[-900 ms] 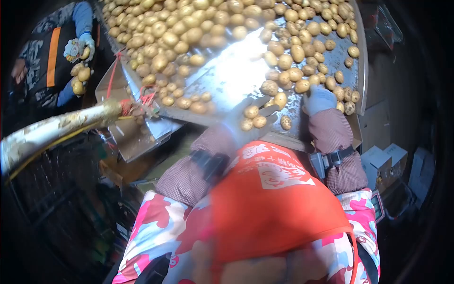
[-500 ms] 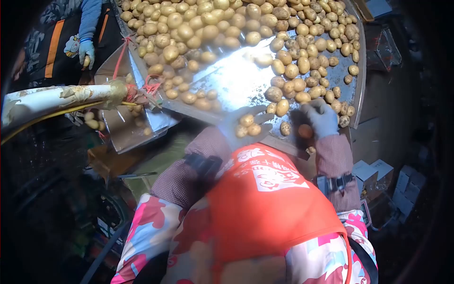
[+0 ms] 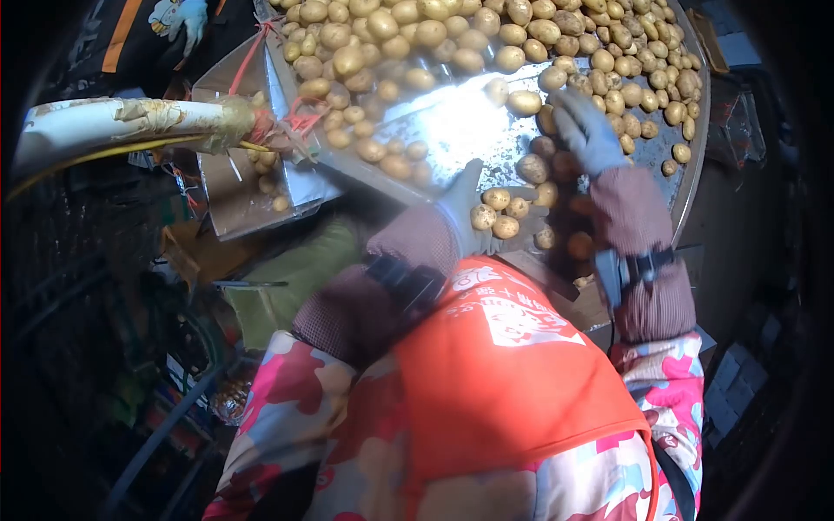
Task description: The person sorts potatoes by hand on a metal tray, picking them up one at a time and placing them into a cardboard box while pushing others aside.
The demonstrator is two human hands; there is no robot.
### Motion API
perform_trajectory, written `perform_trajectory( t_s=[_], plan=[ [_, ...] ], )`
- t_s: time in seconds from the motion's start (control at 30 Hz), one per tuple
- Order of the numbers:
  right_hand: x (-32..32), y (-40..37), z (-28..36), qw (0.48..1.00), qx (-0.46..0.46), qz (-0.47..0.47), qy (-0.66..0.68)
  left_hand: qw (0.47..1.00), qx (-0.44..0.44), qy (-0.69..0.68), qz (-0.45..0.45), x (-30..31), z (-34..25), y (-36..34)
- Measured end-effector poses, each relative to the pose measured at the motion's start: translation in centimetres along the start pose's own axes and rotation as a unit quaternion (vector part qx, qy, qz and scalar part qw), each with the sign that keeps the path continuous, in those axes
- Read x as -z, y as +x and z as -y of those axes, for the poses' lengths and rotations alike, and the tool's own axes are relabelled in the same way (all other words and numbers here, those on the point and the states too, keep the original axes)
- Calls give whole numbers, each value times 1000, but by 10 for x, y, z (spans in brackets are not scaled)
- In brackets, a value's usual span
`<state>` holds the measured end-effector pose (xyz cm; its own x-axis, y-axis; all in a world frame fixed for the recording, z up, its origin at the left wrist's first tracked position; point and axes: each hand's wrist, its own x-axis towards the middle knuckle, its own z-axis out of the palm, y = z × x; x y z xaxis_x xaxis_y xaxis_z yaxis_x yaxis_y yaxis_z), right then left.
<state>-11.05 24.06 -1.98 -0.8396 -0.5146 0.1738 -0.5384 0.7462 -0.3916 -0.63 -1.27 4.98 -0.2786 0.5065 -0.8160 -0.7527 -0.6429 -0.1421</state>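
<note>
My left hand (image 3: 466, 207), in a pale glove, is turned palm up at the near edge of the metal table (image 3: 452, 130). Several small potatoes (image 3: 505, 227) rest in its palm and fingers, with the thumb stuck out. My right hand (image 3: 587, 135), gloved too, reaches over the table with its fingers stretched toward the potato heap (image 3: 617, 52). Beside its fingertips lies a potato (image 3: 546, 120), partly hidden. Between my two hands are a few loose potatoes (image 3: 532, 168), some in shadow.
A white pipe (image 3: 130, 122) with peeling tape juts in from the left. Under it hangs an open carton (image 3: 234, 195) with potatoes inside. Another person's gloved hand (image 3: 187, 24) shows at top left. White boxes (image 3: 738, 382) stand at lower right.
My right hand has moved away from my body, toward the heap, and its fingers have straightened. My left hand still carries potatoes, now nearer the loose ones. The view has shifted.
</note>
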Motion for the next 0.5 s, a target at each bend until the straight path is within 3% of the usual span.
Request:
perform_trajectory(
  t_s=[0.07, 0.17, 0.2, 0.23, 0.3, 0.33, 0.4, 0.43, 0.47, 0.5],
  plan=[
    [5, 12, -13, 987, -95, 59, -116, 993, -28, -77, -81, 15, 7, 27],
    [-9, 10, -6, 945, -230, 74, -220, 999, 20, -13, -38, 35, 8, 38],
    [-5, 0, 3, 942, -225, 107, -223, 999, 39, 10, -19, 40, 6, 41],
    [2, -18, 7, 949, -157, 111, -251, 998, 57, 33, 3, 45, 5, 44],
    [-4, -63, 0, 967, -134, 60, -211, 994, 77, 43, 69, 62, 3, 55],
    [-10, -86, -7, 973, -179, 0, -145, 989, 82, 33, 115, 78, 4, 62],
    [11, -124, 11, 967, -207, 3, -149, 974, 93, 14, 204, 101, 1, 65],
    [20, -138, 16, 966, -208, 31, -153, 956, 12, 210, 203, 102, -4, 55],
    [29, -153, 18, 964, -209, 59, -153, 896, -75, 394, 193, 103, -10, 40],
    [38, -164, 15, 962, -210, 87, -151, 880, -99, 414, 211, 114, -20, 25]
  ],
)
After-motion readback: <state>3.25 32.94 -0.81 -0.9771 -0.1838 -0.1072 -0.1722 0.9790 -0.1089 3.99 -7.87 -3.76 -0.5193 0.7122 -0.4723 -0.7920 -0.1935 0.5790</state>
